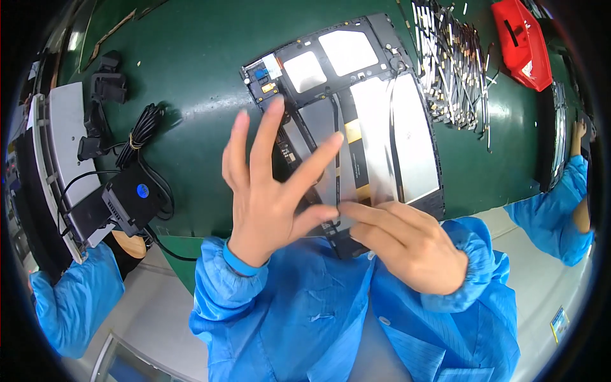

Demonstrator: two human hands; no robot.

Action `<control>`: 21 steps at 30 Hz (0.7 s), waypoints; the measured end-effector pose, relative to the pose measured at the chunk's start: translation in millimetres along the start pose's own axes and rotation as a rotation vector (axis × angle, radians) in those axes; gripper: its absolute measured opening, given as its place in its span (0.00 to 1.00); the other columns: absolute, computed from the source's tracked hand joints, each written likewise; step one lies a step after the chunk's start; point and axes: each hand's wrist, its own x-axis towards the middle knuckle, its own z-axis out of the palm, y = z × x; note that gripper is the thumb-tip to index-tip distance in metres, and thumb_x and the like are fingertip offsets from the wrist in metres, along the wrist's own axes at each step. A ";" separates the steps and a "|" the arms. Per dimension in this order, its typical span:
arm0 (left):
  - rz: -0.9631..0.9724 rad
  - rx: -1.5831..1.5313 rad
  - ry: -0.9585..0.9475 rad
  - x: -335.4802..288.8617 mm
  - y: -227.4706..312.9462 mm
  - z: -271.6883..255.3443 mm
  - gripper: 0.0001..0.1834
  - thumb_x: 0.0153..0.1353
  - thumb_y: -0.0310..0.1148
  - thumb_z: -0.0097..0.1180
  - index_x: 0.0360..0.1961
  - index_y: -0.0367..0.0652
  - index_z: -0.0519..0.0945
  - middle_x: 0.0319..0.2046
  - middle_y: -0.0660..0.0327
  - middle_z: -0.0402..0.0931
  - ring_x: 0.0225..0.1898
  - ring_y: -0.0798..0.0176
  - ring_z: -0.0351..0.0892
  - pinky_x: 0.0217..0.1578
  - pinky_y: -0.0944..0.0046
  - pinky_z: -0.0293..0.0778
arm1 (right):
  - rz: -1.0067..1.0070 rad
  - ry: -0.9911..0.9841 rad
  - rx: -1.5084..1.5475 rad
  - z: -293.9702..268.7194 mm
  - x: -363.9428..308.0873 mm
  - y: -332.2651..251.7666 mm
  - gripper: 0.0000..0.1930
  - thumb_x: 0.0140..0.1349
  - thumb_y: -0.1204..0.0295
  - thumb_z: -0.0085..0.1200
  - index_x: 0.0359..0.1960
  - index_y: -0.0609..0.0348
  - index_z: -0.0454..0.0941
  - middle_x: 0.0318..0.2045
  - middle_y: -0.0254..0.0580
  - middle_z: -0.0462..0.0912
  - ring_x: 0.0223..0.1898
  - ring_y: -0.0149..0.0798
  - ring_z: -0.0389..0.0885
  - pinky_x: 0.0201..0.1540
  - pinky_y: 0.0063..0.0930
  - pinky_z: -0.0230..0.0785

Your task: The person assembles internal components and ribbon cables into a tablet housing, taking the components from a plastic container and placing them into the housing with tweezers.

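Observation:
An opened flat electronic device (417, 140), with silver panels and a black frame, lies tilted on the green table in front of me. My left hand (264, 191) hovers over its left part, fingers spread apart and nothing between them. Along the middle of the device runs a thin black cable strip (336, 121). At the lower end of that strip are the fingertips of my right hand (414, 245), pressed together; whatever they may hold is too small to make out. A circuit board (289, 156) shows partly behind my left fingers.
A pile of thin strip cables (455, 70) lies right of the device, with a red bin (522, 44) beyond it. On the left are a black power adapter (137, 197) and a coiled black cord (143, 127). Blue-sleeved people (554, 210) are at both sides.

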 end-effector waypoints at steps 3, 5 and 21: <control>0.028 0.049 0.116 10.7 -8.7 10.9 0.24 0.52 0.53 0.59 0.51 0.66 0.79 0.66 0.49 0.52 0.66 0.39 0.46 0.61 0.44 0.47 | 0.069 -0.108 0.080 -19.2 0.9 -3.3 0.18 0.46 0.77 0.53 0.42 0.67 0.74 0.38 0.46 0.76 0.34 0.41 0.75 0.39 0.34 0.72; 0.006 -0.023 0.100 16.4 -5.9 6.4 0.26 0.46 0.43 0.66 0.50 0.65 0.80 0.66 0.48 0.52 0.66 0.37 0.45 0.61 0.44 0.47 | 0.069 -0.131 0.024 -21.0 4.7 -0.5 0.20 0.49 0.72 0.56 0.45 0.65 0.73 0.28 0.41 0.74 0.30 0.40 0.75 0.35 0.31 0.72; -0.186 -0.352 0.145 18.2 9.8 4.0 0.31 0.45 0.34 0.69 0.54 0.57 0.75 0.68 0.44 0.41 0.68 0.33 0.37 0.65 0.44 0.42 | -0.066 -0.149 -0.732 32.0 -21.6 -22.8 0.38 0.53 0.47 0.53 0.57 0.70 0.69 0.13 0.28 0.61 0.16 0.28 0.62 0.23 0.22 0.55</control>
